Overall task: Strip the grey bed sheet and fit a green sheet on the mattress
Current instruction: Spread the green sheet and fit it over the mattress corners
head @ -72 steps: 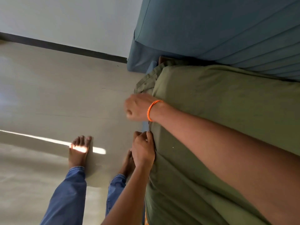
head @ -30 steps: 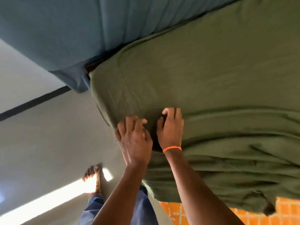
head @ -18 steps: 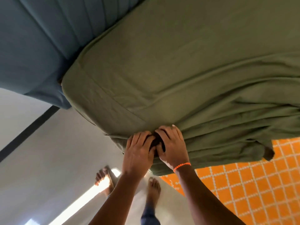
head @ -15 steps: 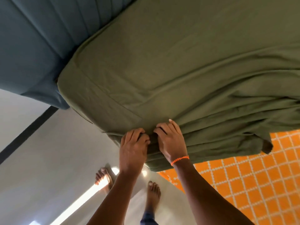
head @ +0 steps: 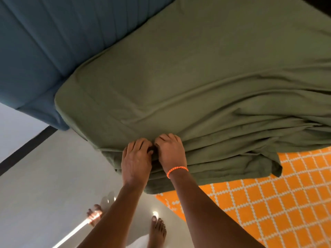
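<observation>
Left hand (head: 137, 159) and right hand (head: 171, 152) both clutch green sheet (head: 197, 83) at mattress edge, side by side. Sheet lies over mattress, bunched beside hands. Cloth likely soft, light; best held at hem.

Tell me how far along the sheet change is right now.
Done: no grey sheet shows, and the green sheet already wraps the mattress corner by the blue headboard. In hand: the left hand and right hand grip bunched fabric at the bed's edge. Left: the loose folds to the right, where the orange patterned mattress is uncovered, need pulling over and tucking.
</observation>
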`<state>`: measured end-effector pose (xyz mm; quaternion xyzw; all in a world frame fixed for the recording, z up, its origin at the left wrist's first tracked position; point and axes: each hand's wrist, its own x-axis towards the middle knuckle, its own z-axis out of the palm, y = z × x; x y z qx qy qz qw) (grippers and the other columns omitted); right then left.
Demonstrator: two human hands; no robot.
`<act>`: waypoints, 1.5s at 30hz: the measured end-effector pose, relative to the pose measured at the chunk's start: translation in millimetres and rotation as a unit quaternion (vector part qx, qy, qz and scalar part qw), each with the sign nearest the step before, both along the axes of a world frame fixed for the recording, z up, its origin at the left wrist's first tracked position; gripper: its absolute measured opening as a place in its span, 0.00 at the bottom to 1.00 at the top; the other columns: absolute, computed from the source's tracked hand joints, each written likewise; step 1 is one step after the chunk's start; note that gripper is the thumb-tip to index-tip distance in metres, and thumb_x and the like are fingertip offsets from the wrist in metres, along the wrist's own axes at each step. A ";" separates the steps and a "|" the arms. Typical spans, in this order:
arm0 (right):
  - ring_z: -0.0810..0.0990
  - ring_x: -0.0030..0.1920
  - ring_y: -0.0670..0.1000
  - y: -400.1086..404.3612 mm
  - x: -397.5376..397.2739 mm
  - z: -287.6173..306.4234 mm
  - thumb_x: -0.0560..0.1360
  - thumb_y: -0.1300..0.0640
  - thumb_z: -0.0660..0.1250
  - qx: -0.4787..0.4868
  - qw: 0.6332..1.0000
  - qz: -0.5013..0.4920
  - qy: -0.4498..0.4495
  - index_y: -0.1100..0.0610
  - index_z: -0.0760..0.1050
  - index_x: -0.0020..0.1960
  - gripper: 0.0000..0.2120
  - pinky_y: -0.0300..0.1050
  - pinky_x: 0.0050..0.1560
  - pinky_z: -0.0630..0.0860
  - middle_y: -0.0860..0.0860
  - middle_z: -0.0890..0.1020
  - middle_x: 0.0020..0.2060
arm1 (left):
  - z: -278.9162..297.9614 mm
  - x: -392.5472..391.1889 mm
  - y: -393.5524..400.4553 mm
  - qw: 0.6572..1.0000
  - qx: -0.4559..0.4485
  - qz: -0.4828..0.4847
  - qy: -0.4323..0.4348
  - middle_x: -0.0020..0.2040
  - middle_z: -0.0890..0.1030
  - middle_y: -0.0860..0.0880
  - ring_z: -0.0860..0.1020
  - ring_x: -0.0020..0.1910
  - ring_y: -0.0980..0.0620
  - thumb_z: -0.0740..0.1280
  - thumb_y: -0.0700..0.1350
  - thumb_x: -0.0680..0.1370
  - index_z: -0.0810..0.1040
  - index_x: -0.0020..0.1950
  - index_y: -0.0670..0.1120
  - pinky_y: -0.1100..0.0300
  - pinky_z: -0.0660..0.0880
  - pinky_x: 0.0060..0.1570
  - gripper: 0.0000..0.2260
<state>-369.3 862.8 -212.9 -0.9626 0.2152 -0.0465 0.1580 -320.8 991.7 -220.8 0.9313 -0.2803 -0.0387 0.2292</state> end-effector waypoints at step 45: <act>0.78 0.57 0.59 -13.1 -164.7 -11.5 0.78 0.64 0.66 -0.112 0.991 -0.075 -0.003 0.54 0.77 0.56 0.09 0.56 0.71 0.68 0.53 0.80 0.54 | 3.4 -134.7 13.7 0.996 0.045 -0.081 0.004 0.62 0.76 0.48 0.74 0.60 0.45 0.76 0.49 0.75 0.74 0.73 0.50 0.49 0.73 0.63 0.27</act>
